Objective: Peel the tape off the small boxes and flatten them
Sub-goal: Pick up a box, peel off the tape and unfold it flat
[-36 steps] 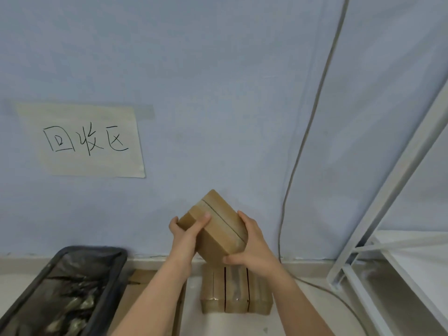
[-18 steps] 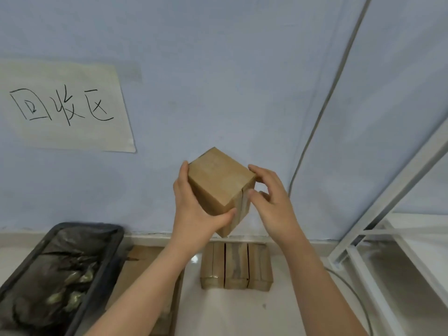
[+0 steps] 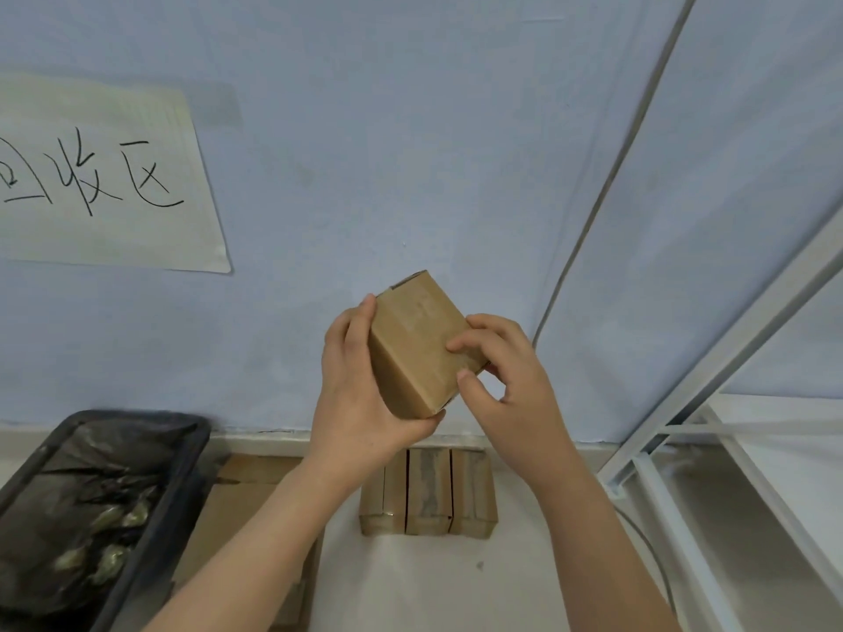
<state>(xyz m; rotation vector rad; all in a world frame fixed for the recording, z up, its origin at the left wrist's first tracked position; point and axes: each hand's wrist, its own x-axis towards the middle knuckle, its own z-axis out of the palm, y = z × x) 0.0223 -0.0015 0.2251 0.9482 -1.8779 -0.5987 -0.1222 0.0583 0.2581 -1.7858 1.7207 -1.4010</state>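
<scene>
A small brown cardboard box [image 3: 417, 344] is held up in front of the blue wall, tilted with one corner pointing down. My left hand [image 3: 360, 390] grips it from the left and underneath, thumb under the lower corner. My right hand [image 3: 506, 380] touches its right edge, with fingertips on the front face and the thumb at the lower right edge. Below on the floor stand several more small taped boxes [image 3: 429, 492] in a row.
A black bin [image 3: 191, 453] lined with a dark bag holding crumpled tape sits at lower left. Flattened cardboard [image 3: 251, 490] lies between the bin and the row of boxes. A white metal rack [image 3: 711, 431] stands at right. A handwritten paper sign [image 3: 100, 175] hangs on the wall.
The box has been turned in my hands, showing a broad plain face now. My right fingers moved from behind the box onto its front right edge. The view shifted slightly right.
</scene>
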